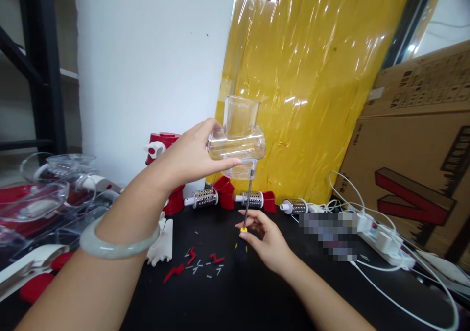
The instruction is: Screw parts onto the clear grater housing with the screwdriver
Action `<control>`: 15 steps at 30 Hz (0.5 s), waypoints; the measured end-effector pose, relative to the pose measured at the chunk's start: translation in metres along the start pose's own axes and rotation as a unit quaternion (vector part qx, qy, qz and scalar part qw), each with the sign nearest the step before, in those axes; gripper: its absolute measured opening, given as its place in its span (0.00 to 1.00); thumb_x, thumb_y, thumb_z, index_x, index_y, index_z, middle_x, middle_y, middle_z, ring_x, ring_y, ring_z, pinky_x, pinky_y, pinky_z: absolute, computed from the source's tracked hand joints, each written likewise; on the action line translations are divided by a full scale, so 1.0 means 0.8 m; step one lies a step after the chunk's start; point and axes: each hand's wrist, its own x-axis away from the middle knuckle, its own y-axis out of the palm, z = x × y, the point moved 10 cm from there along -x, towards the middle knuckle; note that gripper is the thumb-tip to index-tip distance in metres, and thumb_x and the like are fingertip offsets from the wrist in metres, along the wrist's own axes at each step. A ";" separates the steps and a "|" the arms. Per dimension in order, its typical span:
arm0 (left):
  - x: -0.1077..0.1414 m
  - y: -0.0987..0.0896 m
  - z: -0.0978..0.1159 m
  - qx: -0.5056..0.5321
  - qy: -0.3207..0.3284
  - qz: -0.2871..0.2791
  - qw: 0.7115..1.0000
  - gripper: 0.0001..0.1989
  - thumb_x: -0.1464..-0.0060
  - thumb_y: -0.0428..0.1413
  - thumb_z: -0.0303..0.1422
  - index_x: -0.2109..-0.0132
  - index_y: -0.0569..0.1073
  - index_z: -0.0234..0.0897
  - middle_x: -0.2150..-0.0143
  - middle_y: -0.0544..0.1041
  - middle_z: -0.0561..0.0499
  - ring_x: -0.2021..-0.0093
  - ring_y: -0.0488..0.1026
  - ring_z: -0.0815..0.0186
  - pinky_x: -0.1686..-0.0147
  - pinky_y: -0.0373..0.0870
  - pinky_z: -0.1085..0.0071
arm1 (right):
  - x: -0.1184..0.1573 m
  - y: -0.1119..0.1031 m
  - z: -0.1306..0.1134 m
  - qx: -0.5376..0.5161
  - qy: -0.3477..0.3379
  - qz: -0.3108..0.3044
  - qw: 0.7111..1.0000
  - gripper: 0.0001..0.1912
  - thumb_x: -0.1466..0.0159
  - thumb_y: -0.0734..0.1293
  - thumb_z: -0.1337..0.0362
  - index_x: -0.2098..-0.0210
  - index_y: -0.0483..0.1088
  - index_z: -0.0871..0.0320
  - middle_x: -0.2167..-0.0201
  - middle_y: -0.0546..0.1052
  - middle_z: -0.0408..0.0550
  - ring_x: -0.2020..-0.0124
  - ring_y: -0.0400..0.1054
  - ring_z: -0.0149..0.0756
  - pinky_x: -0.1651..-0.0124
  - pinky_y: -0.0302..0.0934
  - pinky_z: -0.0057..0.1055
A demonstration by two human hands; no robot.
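My left hand (198, 152) is wrapped round a clear plastic housing (238, 142), held up above the black table (227, 301). Its thumb lies along the lower edge of the housing. Below it, my right hand (262, 233) pinches a screwdriver (249, 199) near the yellow part of its handle. The shaft points upward, and its tip meets a small clear post on the underside of the housing. On the table under my hands lie small red plastic pieces (191, 256) and several small metal screws or pins (198, 266).
Metal grater drums (205, 198) and red parts (224, 191) line the back of the table. Clear and red parts (33, 203) crowd the left. A white power strip (385, 245) with cables and a cardboard box (407, 174) stand right. Yellow plastic sheeting (308, 76) hangs behind.
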 end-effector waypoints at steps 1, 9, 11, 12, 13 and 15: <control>0.000 0.001 0.000 0.001 0.002 -0.001 1.000 0.30 0.61 0.68 0.42 0.51 0.69 0.42 0.55 0.74 0.47 0.59 0.74 0.53 0.56 0.69 0.60 | 0.000 0.000 0.002 0.005 0.000 0.007 1.000 0.20 0.41 0.70 0.63 0.50 0.67 0.55 0.66 0.76 0.45 0.57 0.75 0.39 0.50 0.69 0.41; 0.002 0.002 -0.004 0.003 -0.004 -0.007 1.000 0.29 0.58 0.66 0.47 0.52 0.69 0.40 0.55 0.74 0.46 0.57 0.74 0.52 0.55 0.69 0.58 | 0.006 0.011 -0.003 0.034 -0.008 -0.015 0.999 0.21 0.37 0.67 0.64 0.44 0.64 0.56 0.54 0.76 0.54 0.50 0.72 0.42 0.46 0.66 0.44; 0.002 0.001 -0.006 -0.001 -0.010 -0.006 1.000 0.29 0.57 0.66 0.48 0.52 0.68 0.40 0.54 0.74 0.45 0.56 0.73 0.52 0.55 0.69 0.58 | 0.008 0.016 -0.003 0.027 -0.007 -0.033 0.999 0.21 0.35 0.64 0.65 0.43 0.62 0.56 0.55 0.77 0.53 0.50 0.72 0.41 0.44 0.64 0.45; 0.002 0.001 -0.007 -0.005 -0.010 -0.009 1.000 0.29 0.57 0.65 0.49 0.51 0.67 0.40 0.53 0.74 0.45 0.55 0.73 0.52 0.54 0.69 0.57 | 0.008 0.018 -0.003 0.024 -0.009 -0.041 0.999 0.21 0.35 0.64 0.65 0.43 0.62 0.55 0.55 0.77 0.53 0.50 0.72 0.41 0.44 0.64 0.45; 0.002 0.002 -0.006 -0.011 -0.010 -0.015 1.000 0.30 0.56 0.64 0.50 0.51 0.67 0.39 0.53 0.74 0.44 0.55 0.73 0.52 0.54 0.69 0.57 | 0.008 0.021 -0.001 0.021 -0.011 -0.050 0.998 0.21 0.34 0.64 0.65 0.43 0.61 0.55 0.55 0.77 0.53 0.50 0.72 0.41 0.43 0.63 0.45; 0.002 0.005 -0.005 -0.027 -0.006 -0.029 0.999 0.30 0.55 0.63 0.51 0.51 0.66 0.39 0.52 0.74 0.43 0.54 0.73 0.52 0.53 0.70 0.56 | 0.008 0.021 0.002 0.029 -0.021 -0.054 0.998 0.21 0.34 0.63 0.66 0.42 0.60 0.54 0.54 0.75 0.53 0.50 0.71 0.41 0.45 0.64 0.45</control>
